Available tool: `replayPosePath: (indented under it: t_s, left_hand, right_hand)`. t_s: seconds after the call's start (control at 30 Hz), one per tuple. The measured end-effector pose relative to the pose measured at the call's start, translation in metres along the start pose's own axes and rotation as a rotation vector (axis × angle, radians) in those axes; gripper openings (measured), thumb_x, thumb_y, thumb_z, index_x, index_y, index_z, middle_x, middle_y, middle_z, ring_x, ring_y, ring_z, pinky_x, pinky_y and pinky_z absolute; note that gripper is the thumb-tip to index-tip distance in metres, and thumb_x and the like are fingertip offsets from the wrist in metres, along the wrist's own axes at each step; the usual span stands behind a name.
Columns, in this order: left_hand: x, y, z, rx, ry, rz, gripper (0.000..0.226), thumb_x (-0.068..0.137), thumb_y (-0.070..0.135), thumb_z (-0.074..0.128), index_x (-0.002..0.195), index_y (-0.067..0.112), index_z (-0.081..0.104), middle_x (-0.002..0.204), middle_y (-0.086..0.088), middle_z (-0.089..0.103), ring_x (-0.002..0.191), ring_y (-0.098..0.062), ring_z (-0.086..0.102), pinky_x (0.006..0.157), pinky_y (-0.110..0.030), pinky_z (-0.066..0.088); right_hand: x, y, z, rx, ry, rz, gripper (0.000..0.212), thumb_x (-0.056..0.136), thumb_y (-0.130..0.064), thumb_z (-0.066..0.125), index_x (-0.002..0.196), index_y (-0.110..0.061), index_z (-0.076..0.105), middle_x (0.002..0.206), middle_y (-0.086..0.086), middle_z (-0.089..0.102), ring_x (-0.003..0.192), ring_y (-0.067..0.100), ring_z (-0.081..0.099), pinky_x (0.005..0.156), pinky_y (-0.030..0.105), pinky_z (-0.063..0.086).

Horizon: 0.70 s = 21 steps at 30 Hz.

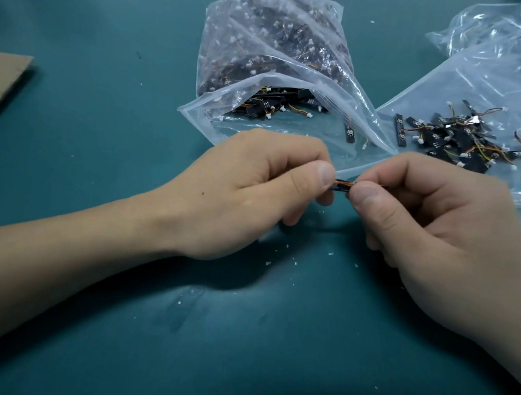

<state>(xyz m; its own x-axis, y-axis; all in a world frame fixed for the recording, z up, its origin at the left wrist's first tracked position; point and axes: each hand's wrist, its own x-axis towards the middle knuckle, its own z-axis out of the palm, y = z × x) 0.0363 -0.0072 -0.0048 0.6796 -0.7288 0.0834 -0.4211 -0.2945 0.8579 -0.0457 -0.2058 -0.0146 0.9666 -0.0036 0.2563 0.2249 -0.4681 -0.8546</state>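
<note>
My left hand (253,190) and my right hand (428,226) meet in the middle above a teal mat (105,126). Between their thumbs and forefingers they pinch one small black strip with orange and yellow wires (342,184). Only a short piece of it shows between the fingertips; the rest is hidden in the hands. Just behind the hands lies an open clear plastic bag (273,60) packed with many of the same wired black strips.
A pile of loose black strips with wires (458,139) lies on a flat clear bag (485,89) at the right, with another crumpled bag (501,26) behind it. A cardboard piece (1,80) sits at the left edge. Tiny white flecks dot the mat.
</note>
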Motion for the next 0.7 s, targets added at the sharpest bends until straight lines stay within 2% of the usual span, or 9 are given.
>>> replayPosePath:
  t_s: [0.1, 0.23, 0.4, 0.7]
  left_hand:
    - [0.0002, -0.0012, 0.0006, 0.057, 0.007, 0.005, 0.02, 0.098, 0.028, 0.055, 0.08, 0.025, 0.064, 0.063, 0.005, 0.06, 0.056, -0.013, 0.056, 0.056, -0.022, 0.039]
    - [0.0002, -0.0012, -0.0002, 0.061, 0.026, 0.019, 0.018, 0.096, 0.027, 0.057, 0.081, 0.023, 0.067, 0.062, 0.003, 0.061, 0.055, -0.017, 0.056, 0.054, -0.023, 0.04]
    - [-0.0007, -0.0012, 0.0001, 0.051, 0.037, 0.031, 0.016, 0.096, 0.025, 0.059, 0.09, 0.019, 0.072, 0.065, 0.012, 0.063, 0.056, -0.017, 0.055, 0.055, -0.022, 0.042]
    - [0.0003, 0.0011, 0.0003, 0.084, 0.061, 0.012, 0.017, 0.095, 0.023, 0.059, 0.082, 0.022, 0.07, 0.064, 0.006, 0.061, 0.053, -0.015, 0.051, 0.053, -0.019, 0.039]
  right_hand:
    - [0.0004, 0.0005, 0.0002, -0.006, -0.003, -0.006, 0.018, 0.094, -0.044, 0.062, 0.084, -0.029, 0.067, 0.06, 0.0, 0.06, 0.044, 0.009, 0.05, 0.045, 0.014, 0.037]
    - [0.0003, 0.0013, 0.0004, -0.003, -0.018, -0.012, 0.018, 0.094, -0.043, 0.062, 0.084, -0.029, 0.067, 0.06, 0.0, 0.061, 0.044, 0.008, 0.051, 0.046, 0.012, 0.037]
    - [-0.0001, 0.0016, -0.0001, 0.003, -0.037, -0.014, 0.015, 0.093, -0.043, 0.061, 0.085, -0.032, 0.068, 0.06, 0.0, 0.06, 0.044, 0.009, 0.05, 0.045, 0.013, 0.037]
    - [-0.0012, 0.0032, -0.0024, -0.004, -0.116, -0.011, 0.017, 0.087, -0.046, 0.067, 0.099, -0.033, 0.068, 0.065, -0.002, 0.064, 0.048, 0.015, 0.053, 0.048, 0.018, 0.042]
